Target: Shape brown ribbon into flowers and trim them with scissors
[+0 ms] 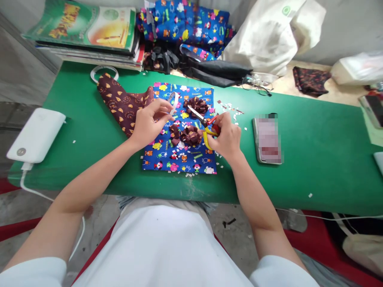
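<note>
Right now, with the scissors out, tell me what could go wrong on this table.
The scissors in the right hand point toward the left hand and its white strip, so a slip might nick that hand. Brown fabric pieces lie close to the blades and could be snipped by mistake. The white cable droops off the green table; a snag might tug the power bank.

Cloth (pixel 160 161) on table (pixel 323 159); fabric bunches (pixel 193 136) on it, btwn L hand (pixel 149 124) w/ ring (pixel 176 104) & R hand (pixel 229 136) w/ scissors (pixel 205 122). Fabric piece (pixel 117 103) L of cloth; power bank (pixel 37 135) far L; phone (pixel 267 141) R of cloth. Books (pixel 85 30) back L, bag (pixel 263 36) back R, specs (pixel 268 93) before bag.
</note>
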### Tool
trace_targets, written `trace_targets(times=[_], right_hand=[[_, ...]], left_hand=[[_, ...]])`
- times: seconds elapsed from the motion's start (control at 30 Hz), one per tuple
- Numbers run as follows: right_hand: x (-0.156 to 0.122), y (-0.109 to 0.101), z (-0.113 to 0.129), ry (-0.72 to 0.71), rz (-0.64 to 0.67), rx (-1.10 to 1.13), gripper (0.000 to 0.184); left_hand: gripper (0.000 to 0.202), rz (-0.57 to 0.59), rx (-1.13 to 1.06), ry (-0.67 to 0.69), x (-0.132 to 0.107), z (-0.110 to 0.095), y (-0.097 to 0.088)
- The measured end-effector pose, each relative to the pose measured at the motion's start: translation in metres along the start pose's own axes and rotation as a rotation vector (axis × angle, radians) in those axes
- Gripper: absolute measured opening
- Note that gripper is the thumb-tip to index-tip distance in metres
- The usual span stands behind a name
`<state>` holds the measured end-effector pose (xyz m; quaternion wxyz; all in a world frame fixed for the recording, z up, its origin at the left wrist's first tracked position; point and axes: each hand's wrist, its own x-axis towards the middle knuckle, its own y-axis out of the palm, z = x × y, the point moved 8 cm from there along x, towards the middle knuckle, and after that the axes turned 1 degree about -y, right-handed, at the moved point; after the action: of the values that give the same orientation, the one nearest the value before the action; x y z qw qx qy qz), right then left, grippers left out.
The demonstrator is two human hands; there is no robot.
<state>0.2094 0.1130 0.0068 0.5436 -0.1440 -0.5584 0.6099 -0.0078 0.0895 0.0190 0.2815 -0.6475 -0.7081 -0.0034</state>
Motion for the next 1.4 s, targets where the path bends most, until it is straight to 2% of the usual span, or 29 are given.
trace_targets(times=[0.27, 0.53, 0.9, 1.1, 1.4], right_hand=[[-0.001, 0.001, 0.013, -0.088, -0.029, -0.020, 0.037], [-0.003, 0.008, 0.013, -0.097, -0.053, -0.089, 0.033], [-0.003, 0.002, 0.019, -0.188, -0.120, -0.069, 0.034], [-0.002, 0.002, 0.018, -0.163, -0.121, -0.075, 0.035], [-0.001, 0.000, 0.019, -0.141, -0.099, -0.069, 0.033]], left_hand=[[0.011, 0.037, -0.034, 0.001, -0.001, -0.006, 0.003], [0.013, 0.089, -0.107, -0.004, -0.004, -0.007, 0.009], [0.015, 0.110, -0.150, 0.007, -0.006, -0.005, 0.013], [0.020, 0.113, -0.128, -0.002, -0.006, -0.004, 0.013], [0.014, 0.104, -0.096, -0.014, -0.006, -0.005, 0.012]])
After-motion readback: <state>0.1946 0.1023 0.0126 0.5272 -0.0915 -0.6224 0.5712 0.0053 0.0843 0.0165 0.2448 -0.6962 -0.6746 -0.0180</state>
